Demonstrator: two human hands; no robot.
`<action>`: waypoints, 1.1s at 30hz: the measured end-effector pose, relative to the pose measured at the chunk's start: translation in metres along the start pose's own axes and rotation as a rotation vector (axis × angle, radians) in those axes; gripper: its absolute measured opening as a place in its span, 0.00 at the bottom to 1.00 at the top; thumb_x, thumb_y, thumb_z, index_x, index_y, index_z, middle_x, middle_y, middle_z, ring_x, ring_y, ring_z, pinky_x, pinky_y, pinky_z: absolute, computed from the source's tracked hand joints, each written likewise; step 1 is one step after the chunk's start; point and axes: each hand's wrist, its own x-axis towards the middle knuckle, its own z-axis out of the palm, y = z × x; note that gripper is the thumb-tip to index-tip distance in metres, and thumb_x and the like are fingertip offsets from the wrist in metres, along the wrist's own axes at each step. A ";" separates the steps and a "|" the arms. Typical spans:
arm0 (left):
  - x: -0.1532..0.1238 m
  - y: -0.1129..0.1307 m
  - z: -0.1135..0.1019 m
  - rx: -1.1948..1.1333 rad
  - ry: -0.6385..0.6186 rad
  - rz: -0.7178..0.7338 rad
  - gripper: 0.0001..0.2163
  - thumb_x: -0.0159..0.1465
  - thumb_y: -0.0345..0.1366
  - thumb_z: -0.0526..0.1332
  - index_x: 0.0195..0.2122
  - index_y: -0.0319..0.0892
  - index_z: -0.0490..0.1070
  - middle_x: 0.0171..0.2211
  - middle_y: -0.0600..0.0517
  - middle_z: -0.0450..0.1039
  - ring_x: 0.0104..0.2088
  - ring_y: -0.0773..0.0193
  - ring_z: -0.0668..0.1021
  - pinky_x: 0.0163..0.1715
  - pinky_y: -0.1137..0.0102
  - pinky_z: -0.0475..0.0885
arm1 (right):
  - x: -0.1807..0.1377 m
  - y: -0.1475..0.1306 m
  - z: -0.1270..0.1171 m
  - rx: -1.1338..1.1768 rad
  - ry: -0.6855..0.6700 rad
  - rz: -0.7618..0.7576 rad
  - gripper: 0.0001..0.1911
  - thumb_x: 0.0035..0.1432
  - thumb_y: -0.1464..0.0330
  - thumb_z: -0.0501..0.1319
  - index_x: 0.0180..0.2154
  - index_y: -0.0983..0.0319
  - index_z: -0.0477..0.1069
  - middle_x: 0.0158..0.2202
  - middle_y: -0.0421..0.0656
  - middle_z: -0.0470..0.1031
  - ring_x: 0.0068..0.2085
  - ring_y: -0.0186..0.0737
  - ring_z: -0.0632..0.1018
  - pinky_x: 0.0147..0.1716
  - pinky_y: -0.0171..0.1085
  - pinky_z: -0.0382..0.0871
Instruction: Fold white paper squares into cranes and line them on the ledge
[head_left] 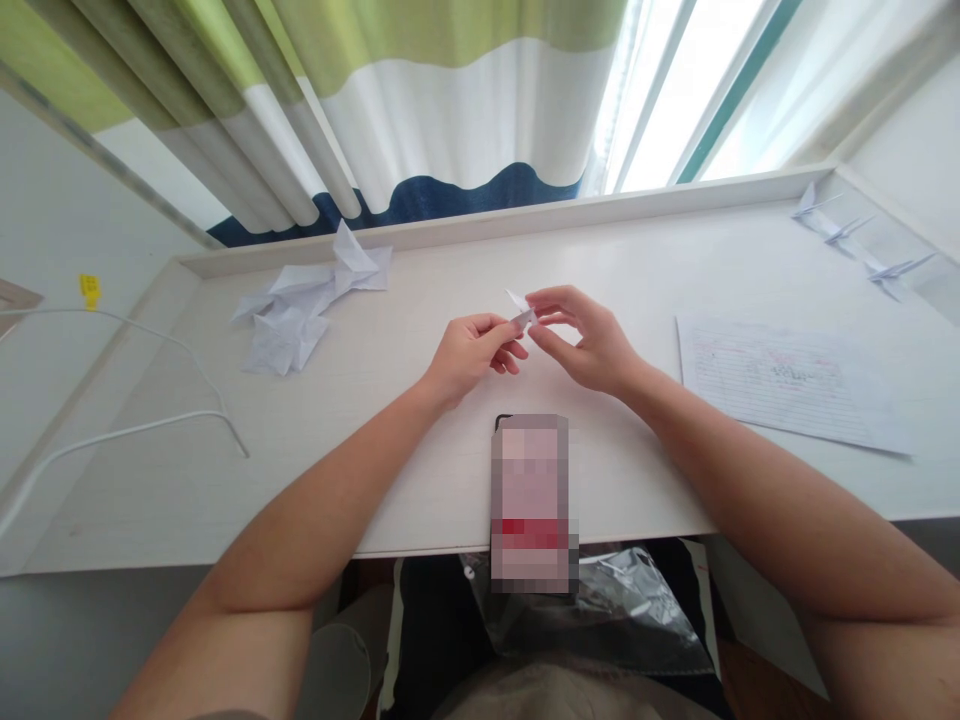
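crumpled paper heap (300,305), lined sheet (787,385), phone (534,500), white cable (127,430)

paper (517,300): tiny white fold, largely covered by fingertips of the left grip (472,352) and right grip (589,345); shape unclear.
phone (534,500): screen blurred into blocks, nothing legible.
sheet (787,385): writing too faint to read.
cable (135,430): runs off the left edge.
bag (637,610): clear plastic, partly hidden behind table (300,450) edge and phone.
far folds (892,268): too small to tell their shape.
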 end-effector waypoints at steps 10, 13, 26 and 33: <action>0.000 0.001 -0.003 -0.038 -0.075 0.124 0.12 0.69 0.42 0.64 0.31 0.41 0.78 0.31 0.51 0.77 0.27 0.70 0.73 0.30 0.70 0.69 | 0.004 0.001 -0.005 -0.120 0.020 -0.137 0.23 0.70 0.69 0.65 0.64 0.49 0.75 0.54 0.45 0.80 0.53 0.48 0.81 0.52 0.54 0.83; -0.001 0.000 -0.003 -0.020 -0.116 0.192 0.11 0.69 0.38 0.60 0.32 0.41 0.77 0.30 0.51 0.76 0.28 0.69 0.74 0.31 0.70 0.70 | 0.003 0.001 -0.003 -0.093 0.002 -0.152 0.25 0.70 0.69 0.65 0.65 0.50 0.74 0.52 0.45 0.81 0.51 0.46 0.82 0.51 0.53 0.84; -0.006 -0.009 -0.004 0.216 -0.018 0.472 0.01 0.65 0.33 0.64 0.34 0.44 0.73 0.30 0.54 0.76 0.29 0.67 0.76 0.34 0.68 0.74 | 0.000 -0.009 0.003 0.010 0.046 -0.078 0.17 0.66 0.65 0.69 0.56 0.55 0.79 0.47 0.44 0.85 0.45 0.43 0.84 0.47 0.48 0.84; 0.001 -0.018 -0.011 0.433 -0.008 0.730 0.08 0.72 0.38 0.65 0.49 0.47 0.80 0.42 0.49 0.84 0.36 0.65 0.82 0.38 0.67 0.79 | -0.001 -0.003 -0.001 -0.008 0.046 -0.025 0.17 0.67 0.64 0.68 0.57 0.55 0.76 0.46 0.43 0.86 0.46 0.44 0.87 0.52 0.51 0.84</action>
